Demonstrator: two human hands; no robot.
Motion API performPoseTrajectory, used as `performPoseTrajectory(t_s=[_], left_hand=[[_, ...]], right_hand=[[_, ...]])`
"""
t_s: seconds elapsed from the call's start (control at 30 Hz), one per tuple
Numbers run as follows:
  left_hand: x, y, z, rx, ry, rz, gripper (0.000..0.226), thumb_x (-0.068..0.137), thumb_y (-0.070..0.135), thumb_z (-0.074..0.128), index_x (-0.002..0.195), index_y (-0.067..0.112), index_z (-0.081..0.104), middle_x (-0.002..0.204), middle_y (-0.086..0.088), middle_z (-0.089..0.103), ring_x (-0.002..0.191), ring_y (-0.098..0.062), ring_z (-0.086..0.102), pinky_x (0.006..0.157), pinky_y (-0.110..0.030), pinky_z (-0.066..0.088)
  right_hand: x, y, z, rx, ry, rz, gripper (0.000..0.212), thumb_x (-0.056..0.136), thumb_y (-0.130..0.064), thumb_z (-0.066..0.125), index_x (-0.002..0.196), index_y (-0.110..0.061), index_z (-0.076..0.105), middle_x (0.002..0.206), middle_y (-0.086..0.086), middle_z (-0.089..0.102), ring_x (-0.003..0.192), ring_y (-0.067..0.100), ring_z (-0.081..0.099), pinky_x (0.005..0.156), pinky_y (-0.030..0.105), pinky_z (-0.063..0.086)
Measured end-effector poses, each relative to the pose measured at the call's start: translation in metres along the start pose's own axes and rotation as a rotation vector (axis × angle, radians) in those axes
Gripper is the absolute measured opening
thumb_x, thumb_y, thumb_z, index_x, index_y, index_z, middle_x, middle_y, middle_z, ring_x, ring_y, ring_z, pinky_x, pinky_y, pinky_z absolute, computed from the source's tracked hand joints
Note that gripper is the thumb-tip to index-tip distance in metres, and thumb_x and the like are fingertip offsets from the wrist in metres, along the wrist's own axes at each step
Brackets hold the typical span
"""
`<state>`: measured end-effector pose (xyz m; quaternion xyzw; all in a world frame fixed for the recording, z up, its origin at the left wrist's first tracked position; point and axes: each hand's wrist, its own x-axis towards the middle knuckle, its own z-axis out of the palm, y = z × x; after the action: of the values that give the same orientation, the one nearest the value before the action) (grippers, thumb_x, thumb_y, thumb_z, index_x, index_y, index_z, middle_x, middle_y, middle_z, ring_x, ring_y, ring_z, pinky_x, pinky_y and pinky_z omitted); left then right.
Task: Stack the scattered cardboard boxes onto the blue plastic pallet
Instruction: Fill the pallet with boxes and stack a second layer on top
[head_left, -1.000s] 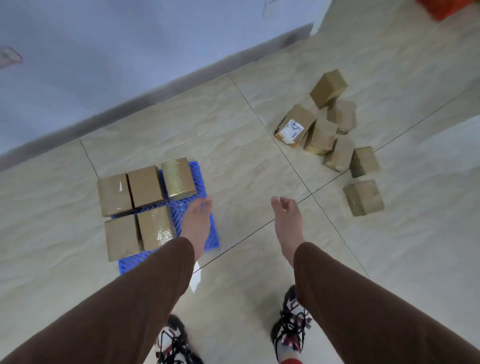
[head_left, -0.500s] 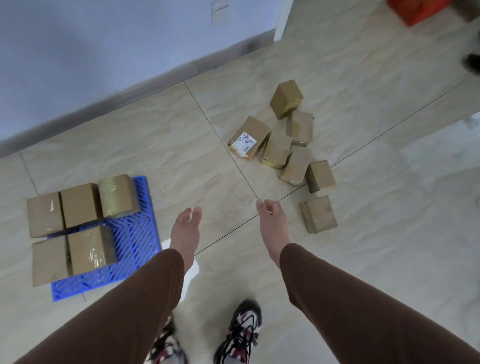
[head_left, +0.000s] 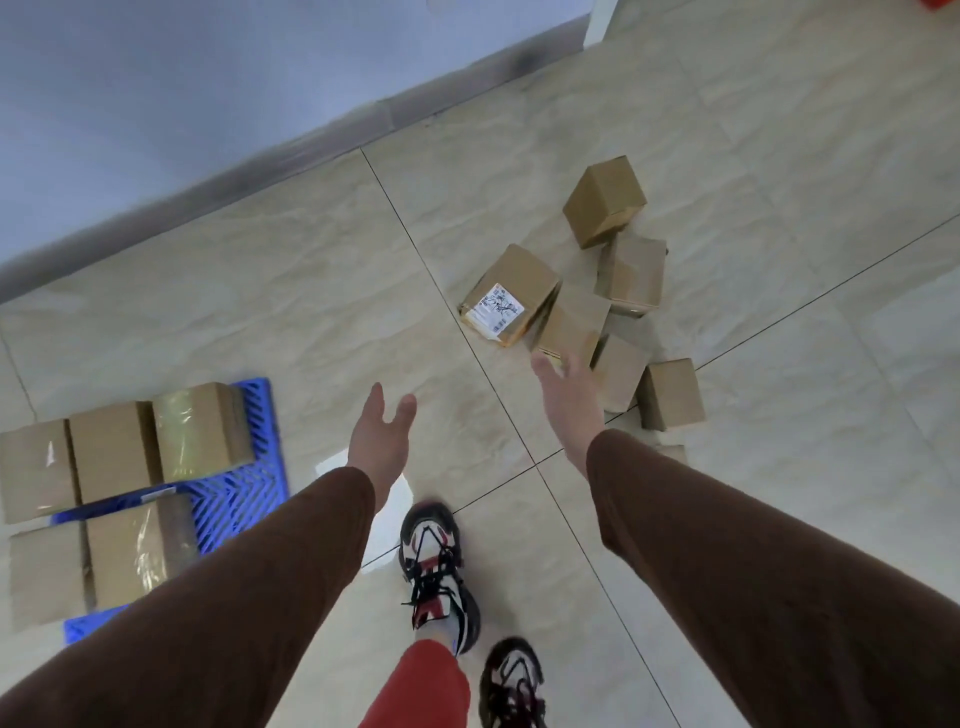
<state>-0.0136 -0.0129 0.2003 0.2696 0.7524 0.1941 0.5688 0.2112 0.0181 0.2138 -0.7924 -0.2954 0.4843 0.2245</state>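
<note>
Beige floor tiles with dark grout lines fill most of the view, and a pale blue-grey wall with a grey skirting board runs across from nine o'clock up to one o'clock. Brown sleeves cover both outstretched arms, which reach in from the lower corners toward the middle. At eight o'clock the blue plastic pallet lies flat on the floor with five cardboard boxes on it: three side by side in the far row, two in the near row, and bare blue grid showing at its right side. At two o'clock the scattered boxes lie in a loose heap, several touching and tilted against one another; the labelled box at the heap's left edge shows a white printed sticker, and the farthest one sits tipped on an edge. Below centre, at six o'clock, two black, white and red laced shoes stand on the tiles above a red trouser leg. The right hand hovers just in front of the heap's near boxes, fingers straight and spread, holding nothing. The left hand hangs over bare tile between pallet and heap, fingers relaxed and parted, likewise holding nothing.
</note>
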Motion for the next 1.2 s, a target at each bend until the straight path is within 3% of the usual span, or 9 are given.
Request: performPoseTrajectory(t_s=[0.13, 0.3, 0.47, 0.57, 0.73, 0.83, 0.97, 1.1, 1.2], left_hand=[[0.043, 0.014, 0.017, 0.093, 0.034, 0.037, 0.069, 0.104, 0.044, 0.045, 0.162, 0.028, 0.011, 0.167, 0.001, 0.024, 0.152, -0.022, 0.026, 0.110, -0.025, 0.023], [0.106, 0.021, 0.052, 0.177, 0.142, 0.096, 0.072, 0.107, 0.037, 0.039, 0.162, 0.018, -0.005, 0.170, -0.001, -0.009, 0.157, -0.015, -0.006, 0.123, -0.030, 0.000], [0.168, 0.026, 0.097, 0.076, 0.246, 0.053, 0.077, 0.106, 0.038, 0.042, 0.161, 0.017, -0.008, 0.170, 0.000, -0.011, 0.156, -0.014, -0.007, 0.116, -0.023, -0.002], [0.198, 0.025, 0.131, -0.061, 0.257, -0.018, 0.078, 0.106, 0.040, 0.042, 0.161, 0.018, -0.008, 0.170, 0.002, -0.009, 0.157, -0.013, -0.004, 0.126, -0.032, -0.001], [0.234, 0.029, 0.185, -0.343, 0.167, -0.224, 0.079, 0.104, 0.052, 0.038, 0.161, 0.026, -0.010, 0.170, -0.003, 0.013, 0.155, -0.023, 0.019, 0.125, -0.043, 0.017], [0.242, 0.034, 0.207, -0.436, 0.076, -0.319, 0.078, 0.101, 0.061, 0.031, 0.162, 0.024, 0.002, 0.164, -0.002, 0.029, 0.145, -0.022, 0.035, 0.114, -0.035, 0.026], [0.234, 0.040, 0.209, -0.531, -0.023, -0.313, 0.052, 0.105, 0.055, 0.027, 0.146, 0.025, 0.041, 0.138, -0.001, 0.058, 0.097, -0.012, 0.052, 0.099, -0.032, 0.032], [0.203, 0.047, 0.177, -0.520, 0.032, -0.258, 0.043, 0.107, 0.047, 0.030, 0.139, 0.023, 0.045, 0.124, 0.001, 0.062, 0.096, -0.011, 0.055, 0.100, -0.034, 0.036], [0.167, 0.053, 0.138, -0.489, 0.062, -0.173, 0.039, 0.108, 0.039, 0.032, 0.142, 0.022, 0.042, 0.132, -0.001, 0.061, 0.107, -0.013, 0.057, 0.100, -0.035, 0.037]], right_hand=[[0.070, -0.015, -0.010, -0.127, -0.005, -0.055, 0.062, 0.101, -0.046, 0.049, 0.151, -0.010, 0.039, 0.154, 0.015, 0.045, 0.142, 0.034, 0.042, 0.117, 0.049, 0.036], [0.165, -0.027, -0.018, -0.306, 0.014, -0.153, 0.063, 0.102, -0.045, 0.045, 0.158, -0.020, 0.031, 0.163, 0.005, 0.035, 0.150, 0.027, 0.031, 0.119, 0.043, 0.027], [0.257, -0.032, -0.008, -0.515, -0.043, -0.238, 0.066, 0.105, -0.043, 0.040, 0.163, -0.019, 0.018, 0.171, 0.003, 0.018, 0.157, 0.022, 0.013, 0.127, 0.043, 0.013], [0.299, -0.030, 0.010, -0.567, -0.112, -0.280, 0.064, 0.107, -0.036, 0.038, 0.163, -0.013, 0.016, 0.171, 0.007, 0.016, 0.158, 0.023, 0.012, 0.125, 0.036, 0.009], [0.345, -0.025, 0.040, -0.590, -0.223, -0.220, 0.068, 0.107, -0.043, 0.035, 0.164, -0.014, 0.011, 0.169, 0.011, 0.023, 0.155, 0.026, 0.023, 0.122, 0.035, 0.019], [0.354, -0.024, 0.051, -0.569, -0.259, -0.126, 0.071, 0.105, -0.053, 0.033, 0.164, -0.018, 0.014, 0.166, 0.011, 0.032, 0.151, 0.030, 0.033, 0.119, 0.039, 0.026], [0.342, -0.027, 0.058, -0.552, -0.293, -0.131, 0.065, 0.107, -0.052, 0.032, 0.158, -0.014, 0.033, 0.163, 0.008, 0.039, 0.148, 0.027, 0.038, 0.120, 0.039, 0.029], [0.293, -0.040, 0.058, -0.471, -0.309, -0.175, 0.060, 0.107, -0.047, 0.036, 0.156, -0.013, 0.038, 0.160, 0.006, 0.043, 0.147, 0.025, 0.040, 0.121, 0.039, 0.031], [0.237, -0.052, 0.054, -0.355, -0.280, -0.183, 0.057, 0.107, -0.045, 0.039, 0.157, -0.018, 0.038, 0.160, 0.002, 0.044, 0.146, 0.021, 0.041, 0.119, 0.030, 0.028]])
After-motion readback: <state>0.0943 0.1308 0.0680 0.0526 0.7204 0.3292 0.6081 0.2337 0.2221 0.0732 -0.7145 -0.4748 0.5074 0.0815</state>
